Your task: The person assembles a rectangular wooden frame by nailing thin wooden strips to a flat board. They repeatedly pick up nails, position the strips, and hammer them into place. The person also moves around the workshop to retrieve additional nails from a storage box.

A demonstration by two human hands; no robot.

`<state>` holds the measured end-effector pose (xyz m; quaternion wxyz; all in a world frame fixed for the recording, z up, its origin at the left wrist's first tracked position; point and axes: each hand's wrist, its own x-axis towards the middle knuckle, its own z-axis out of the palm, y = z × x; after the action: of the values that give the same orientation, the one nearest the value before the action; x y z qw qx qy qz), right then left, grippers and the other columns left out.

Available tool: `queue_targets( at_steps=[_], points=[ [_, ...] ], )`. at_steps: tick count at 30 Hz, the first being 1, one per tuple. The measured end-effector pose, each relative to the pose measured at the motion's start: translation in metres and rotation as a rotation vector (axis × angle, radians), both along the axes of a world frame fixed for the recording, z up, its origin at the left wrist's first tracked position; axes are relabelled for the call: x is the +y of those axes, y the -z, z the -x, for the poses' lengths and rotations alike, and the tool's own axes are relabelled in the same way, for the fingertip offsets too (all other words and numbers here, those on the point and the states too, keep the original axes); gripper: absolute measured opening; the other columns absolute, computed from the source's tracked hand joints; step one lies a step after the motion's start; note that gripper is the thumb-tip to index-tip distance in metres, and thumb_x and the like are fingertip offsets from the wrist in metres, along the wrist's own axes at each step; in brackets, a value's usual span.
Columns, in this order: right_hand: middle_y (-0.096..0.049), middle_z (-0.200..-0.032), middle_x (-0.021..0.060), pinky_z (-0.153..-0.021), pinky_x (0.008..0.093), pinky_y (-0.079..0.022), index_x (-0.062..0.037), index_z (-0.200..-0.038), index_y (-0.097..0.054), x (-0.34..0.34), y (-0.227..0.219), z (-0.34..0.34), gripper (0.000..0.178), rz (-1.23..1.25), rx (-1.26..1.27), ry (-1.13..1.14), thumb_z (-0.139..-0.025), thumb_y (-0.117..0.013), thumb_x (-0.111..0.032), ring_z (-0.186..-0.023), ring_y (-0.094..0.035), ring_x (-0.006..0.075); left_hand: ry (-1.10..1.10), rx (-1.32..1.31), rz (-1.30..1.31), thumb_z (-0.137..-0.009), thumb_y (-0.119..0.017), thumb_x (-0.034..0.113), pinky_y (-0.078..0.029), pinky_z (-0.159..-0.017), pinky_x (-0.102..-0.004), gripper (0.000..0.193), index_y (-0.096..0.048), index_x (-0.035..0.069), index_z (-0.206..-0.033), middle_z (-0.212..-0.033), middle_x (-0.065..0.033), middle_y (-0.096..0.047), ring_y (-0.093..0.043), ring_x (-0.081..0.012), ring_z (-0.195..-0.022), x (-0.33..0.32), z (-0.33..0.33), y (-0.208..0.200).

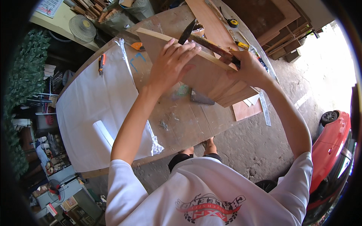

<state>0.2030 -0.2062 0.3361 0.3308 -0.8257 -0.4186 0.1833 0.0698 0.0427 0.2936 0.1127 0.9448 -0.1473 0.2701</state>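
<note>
A flat wooden panel with a pale top edge stands tilted on the worktable. My left hand lies over its upper edge, fingers bent across the rim and thumb against the near face. Whether a small nail is between these fingers, I cannot tell. In my right hand is the handle of a hammer, lying along the top edge. Its dark, pointed head is just beyond my left fingertips. Some right fingers also touch the panel's right end. A dark block sits below the panel, partly hidden by it.
White sheeting covers the worktable's left side, with an orange-and-black cutter and a white roll on it. A tape measure and long boards lie at the back. A metal ruler overhangs the right edge. A red car stands right.
</note>
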Motion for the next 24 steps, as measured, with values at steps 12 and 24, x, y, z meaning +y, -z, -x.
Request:
queue_targets(
  at_steps=[12,24],
  points=[
    [-0.071,-0.089,0.02,-0.066,0.0433,-0.053,-0.0031,-0.114,-0.065,-0.049,-0.028,0.081,0.024,0.131,-0.232,0.325,-0.095,-0.07,-0.017,-0.075,-0.069,0.0408,0.113,-0.013,0.17,-0.086,-0.076,0.016,-0.051,-0.083,-0.0382,0.043,-0.07,0.029,-0.127,-0.103,0.0047,-0.07,-0.066,-0.0199,-0.092,-0.001,-0.017,0.044],
    [-0.058,-0.068,0.0171,-0.054,0.0372,-0.046,-0.0019,-0.107,-0.061,-0.052,-0.03,0.146,0.01,0.057,-0.229,0.671,-0.103,-0.057,-0.01,-0.053,-0.057,0.0325,0.074,0.026,0.16,-0.083,-0.075,0.011,-0.047,-0.08,-0.0355,0.046,-0.074,0.026,-0.126,-0.101,0.0045,-0.071,-0.065,-0.0179,-0.089,-0.007,0.004,0.046]
  ],
)
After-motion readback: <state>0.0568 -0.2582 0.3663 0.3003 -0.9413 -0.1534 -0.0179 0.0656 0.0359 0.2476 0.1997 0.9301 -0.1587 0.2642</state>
